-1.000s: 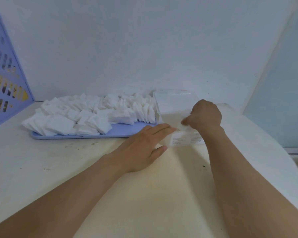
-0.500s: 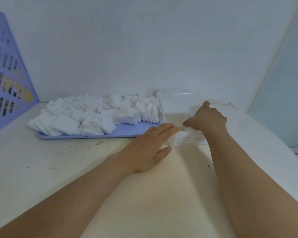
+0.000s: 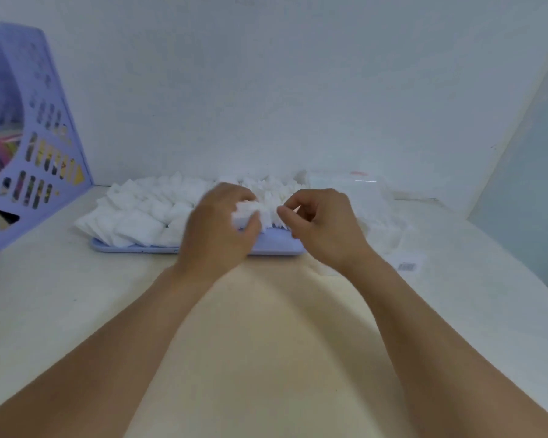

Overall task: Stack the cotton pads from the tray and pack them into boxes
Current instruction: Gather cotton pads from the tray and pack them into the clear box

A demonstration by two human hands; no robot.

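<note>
1. Cotton pads [image 3: 146, 213] piled on lilac tray [image 3: 276, 246], clear box [image 3: 351, 197] beside it.
2. Left hand [image 3: 217, 229] pinching some pads; right hand [image 3: 318, 222] curled, seemingly empty.
3. Likely light, soft, floppy; take by edges, squeeze gently.

Plain white wall [image 3: 266, 90] behind cream table [image 3: 266, 343], purple file rack [image 3: 38, 147] at left.

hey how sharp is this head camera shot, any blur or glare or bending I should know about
Head view: motion blur smears both the left hand and right hand over the white square cotton pads; the clear plastic box is washed out, with one small glare streak; wide-angle bending curves the cream table edge; the purple slotted file rack looks soft.
</note>
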